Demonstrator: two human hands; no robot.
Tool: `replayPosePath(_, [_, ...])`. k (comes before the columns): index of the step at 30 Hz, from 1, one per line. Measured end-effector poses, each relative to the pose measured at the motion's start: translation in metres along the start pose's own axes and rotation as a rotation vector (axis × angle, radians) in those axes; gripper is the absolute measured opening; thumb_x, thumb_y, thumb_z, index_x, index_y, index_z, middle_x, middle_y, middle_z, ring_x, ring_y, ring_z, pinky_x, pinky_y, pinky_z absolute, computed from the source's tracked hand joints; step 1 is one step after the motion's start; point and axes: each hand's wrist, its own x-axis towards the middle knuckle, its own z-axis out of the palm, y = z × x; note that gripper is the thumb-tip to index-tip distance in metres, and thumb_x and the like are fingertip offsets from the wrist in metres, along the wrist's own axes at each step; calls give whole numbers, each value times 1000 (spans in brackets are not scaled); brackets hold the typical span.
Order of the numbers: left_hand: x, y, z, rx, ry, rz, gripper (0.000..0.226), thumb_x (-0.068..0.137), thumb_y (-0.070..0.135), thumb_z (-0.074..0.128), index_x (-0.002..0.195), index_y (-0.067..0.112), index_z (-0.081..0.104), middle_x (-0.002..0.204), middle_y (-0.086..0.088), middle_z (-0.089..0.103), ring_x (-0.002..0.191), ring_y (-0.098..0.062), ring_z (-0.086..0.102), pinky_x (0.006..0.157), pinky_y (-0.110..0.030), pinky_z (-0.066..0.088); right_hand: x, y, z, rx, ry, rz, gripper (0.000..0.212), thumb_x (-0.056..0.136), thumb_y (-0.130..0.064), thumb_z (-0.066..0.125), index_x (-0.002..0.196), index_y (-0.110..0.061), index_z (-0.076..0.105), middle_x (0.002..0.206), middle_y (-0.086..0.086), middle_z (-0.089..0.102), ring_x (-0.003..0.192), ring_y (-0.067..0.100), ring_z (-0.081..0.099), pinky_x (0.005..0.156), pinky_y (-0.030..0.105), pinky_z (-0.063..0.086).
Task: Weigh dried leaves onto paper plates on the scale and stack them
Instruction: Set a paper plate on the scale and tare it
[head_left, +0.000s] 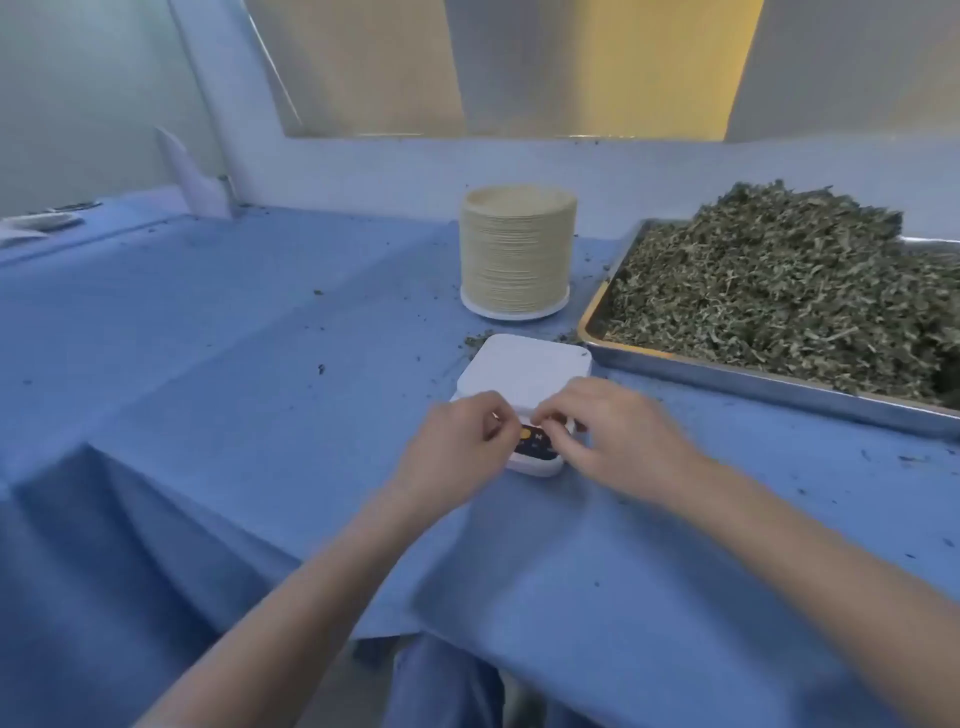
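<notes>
A person seated at a table draped in blue cloth (218, 364) bends both hands over a small white digital scale (524, 379) at the near centre of the work surface. The left hand (457, 447) sits at the scale's left front corner, its fingers curled inward over the edge of the control panel (535, 444); the right hand (613, 436) covers the right front corner, fingers likewise curled, tips down on or just above the buttons. Motion blur softens both hands — whether either one pinches anything, or merely presses the panel, cannot be told. An orange button and dark keys show between the two hands. The scale's white weighing platform is bare, with no plate on it.

Behind the scale, toward the wall, stands a tall stack of pale paper plates (517, 249), upright and resting on a white round base (514, 309). To the right, just beside the scale, lies a large metal tray (727, 371) heaped with dried green-grey leaves (789, 291) — the pile rises well above the tray's rim. Loose leaf crumbs (475, 343) speckle the cloth around the scale, the stack and the tray.

At the far left edge, a white dish-like object (41, 223) rests on the cloth, too blurred to identify. A pale wall with a framed panel (498, 67) runs behind the table. Blue-clad knees show below the table edge.
</notes>
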Motion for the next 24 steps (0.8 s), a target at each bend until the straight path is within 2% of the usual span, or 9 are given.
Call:
replayPosePath(2, [6, 2, 1, 36, 23, 8, 14, 87, 20, 49, 84, 22, 63, 64, 7, 57, 56, -7, 48, 51, -28, 45, 4, 3, 2, -17, 19, -16, 22, 89, -19, 55, 103, -24, 71, 95, -2, 61, 92, 19, 57, 74, 37, 49])
replayPosePath(4, [11, 4, 3, 88, 20, 9, 13, 87, 19, 49, 85, 24, 61, 67, 9, 59, 66, -11, 53, 59, -29, 47, 8, 7, 6, -59, -15, -26, 27, 87, -15, 54, 107, -24, 72, 99, 2, 58, 93, 24, 55, 75, 41, 48])
replayPosePath(6, [14, 4, 5, 114, 17, 15, 15, 87, 17, 48, 87, 25, 61, 69, 11, 57, 74, -14, 53, 67, -32, 48, 8, 11, 12, -115, -61, -48, 32, 87, -17, 51, 110, -29, 70, 104, 1, 55, 94, 26, 52, 78, 35, 44])
replayPosePath(9, [17, 1, 7, 159, 33, 34, 19, 87, 16, 47, 91, 24, 64, 73, 11, 53, 76, -14, 50, 68, -31, 47, 8, 16, 17, -200, -127, -49, 39, 89, -23, 43, 117, -41, 64, 107, -4, 47, 97, 22, 46, 79, 28, 30])
replayPosePath(12, [19, 0, 10, 187, 35, 32, 23, 87, 18, 46, 90, 25, 68, 76, 9, 50, 75, -12, 49, 66, -29, 45, 9, 16, 19, -221, -157, -55, 42, 91, -24, 40, 122, -45, 60, 106, -5, 44, 99, 22, 44, 82, 30, 34])
replayPosePath(15, [21, -3, 12, 179, 40, 13, 24, 88, 18, 46, 88, 27, 69, 78, 10, 49, 74, -11, 48, 65, -29, 45, 10, 18, 21, -222, -148, -60, 45, 91, -20, 40, 125, -46, 56, 106, -4, 44, 99, 23, 44, 79, 32, 32])
replayPosePath(21, [28, -7, 15, 163, 45, -17, 26, 86, 15, 46, 83, 31, 67, 81, 11, 52, 79, -11, 52, 70, -32, 49, 13, 25, 26, -202, -108, -44, 51, 91, -12, 40, 122, -49, 57, 94, -6, 37, 93, 18, 39, 71, 26, 17])
replayPosePath(24, [29, -7, 16, 151, 49, -25, 26, 86, 14, 47, 82, 30, 67, 79, 11, 51, 77, -12, 53, 71, -34, 50, 16, 27, 26, -164, -113, 18, 58, 90, -7, 39, 119, -53, 56, 88, -6, 32, 90, 15, 36, 75, 25, 18])
